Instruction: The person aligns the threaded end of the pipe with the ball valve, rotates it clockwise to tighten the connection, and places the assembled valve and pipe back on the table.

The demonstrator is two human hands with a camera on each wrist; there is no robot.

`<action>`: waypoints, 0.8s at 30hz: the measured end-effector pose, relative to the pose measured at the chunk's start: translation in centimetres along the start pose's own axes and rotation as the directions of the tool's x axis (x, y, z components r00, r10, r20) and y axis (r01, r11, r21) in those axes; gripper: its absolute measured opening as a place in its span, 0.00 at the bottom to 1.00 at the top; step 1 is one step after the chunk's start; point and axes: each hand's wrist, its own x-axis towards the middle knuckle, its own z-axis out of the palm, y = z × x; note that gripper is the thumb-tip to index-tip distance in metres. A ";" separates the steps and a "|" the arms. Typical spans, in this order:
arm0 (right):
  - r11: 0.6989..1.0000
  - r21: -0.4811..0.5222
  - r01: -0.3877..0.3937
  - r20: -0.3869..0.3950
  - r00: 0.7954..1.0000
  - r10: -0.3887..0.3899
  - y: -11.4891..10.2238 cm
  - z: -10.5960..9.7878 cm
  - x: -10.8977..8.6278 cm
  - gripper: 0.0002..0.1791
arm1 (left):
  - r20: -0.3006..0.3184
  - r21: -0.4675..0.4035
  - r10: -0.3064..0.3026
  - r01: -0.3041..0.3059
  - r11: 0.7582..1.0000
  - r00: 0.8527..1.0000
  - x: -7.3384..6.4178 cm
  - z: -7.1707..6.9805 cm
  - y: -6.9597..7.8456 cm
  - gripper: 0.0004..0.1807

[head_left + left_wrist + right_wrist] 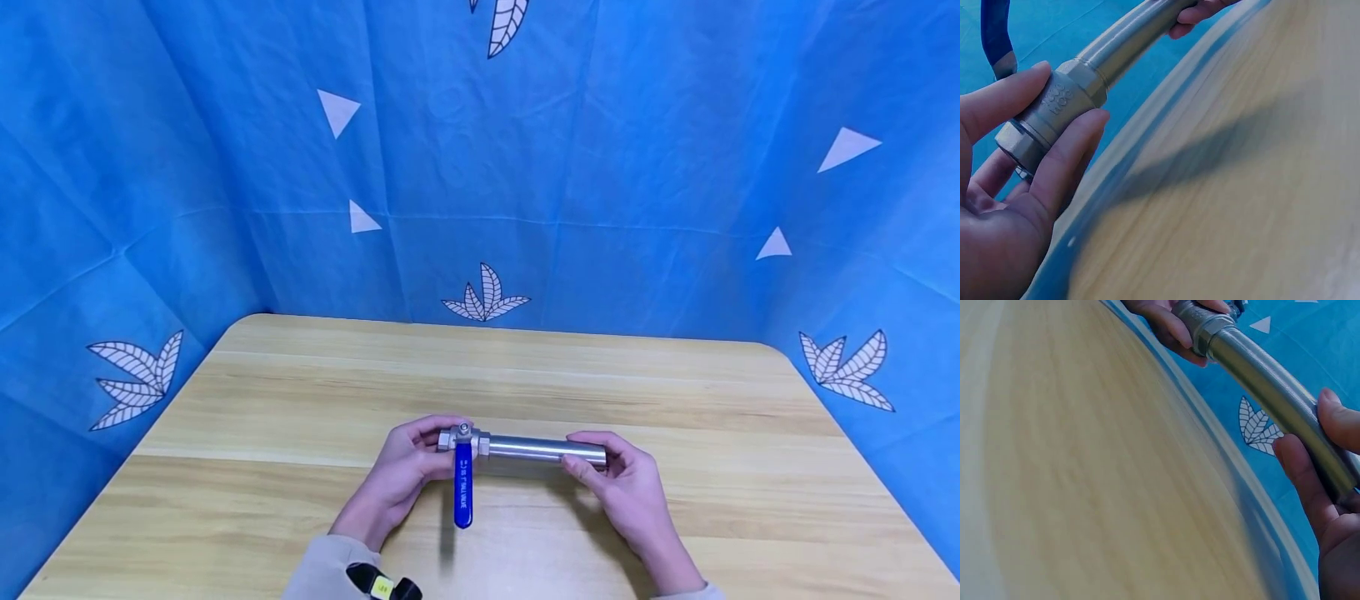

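A metal ball valve (pixel 1055 103) with a blue lever handle (pixel 463 487) is joined end to end with a smooth steel pipe (pixel 532 448). My left hand (pixel 401 467) grips the valve body, thumb on one side and fingers on the other. At the pipe's free end, my right hand (pixel 621 479) holds it between thumb and fingers. Both pieces lie roughly level above the table, their shadow falling on the wood. The lever points toward me. In the right wrist view the pipe (pixel 1272 394) runs from the valve's hex end into my right fingers.
Below the hands spreads a light wood table (pixel 300 392) with rounded far corners. Blue cloth (pixel 480 150) printed with white leaves and triangles hangs behind it and at both sides. A black band with a yellow label (pixel 382 587) sits at my left sleeve.
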 end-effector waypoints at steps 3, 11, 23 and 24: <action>1.000 0.011 0.016 -0.015 1.000 -0.016 -0.1 0.2 0.0 0.19 | -0.007 0.030 0.025 -0.025 0.999 1.000 0.0 0.1 0.0 0.30; 1.000 0.020 0.017 -0.071 0.997 -0.015 -0.7 0.6 -0.1 0.17 | -0.035 0.083 0.087 -0.084 0.993 0.996 -0.2 0.4 0.5 0.29; 0.996 0.078 -0.049 -0.086 0.995 0.056 -0.2 1.1 0.8 0.23 | -0.070 0.100 0.116 -0.109 0.989 0.991 0.5 0.6 0.2 0.28; 0.996 0.065 -0.055 -0.081 0.995 0.060 -0.2 1.1 0.9 0.23 | -0.078 0.115 0.120 -0.111 0.987 0.990 0.6 0.5 0.2 0.28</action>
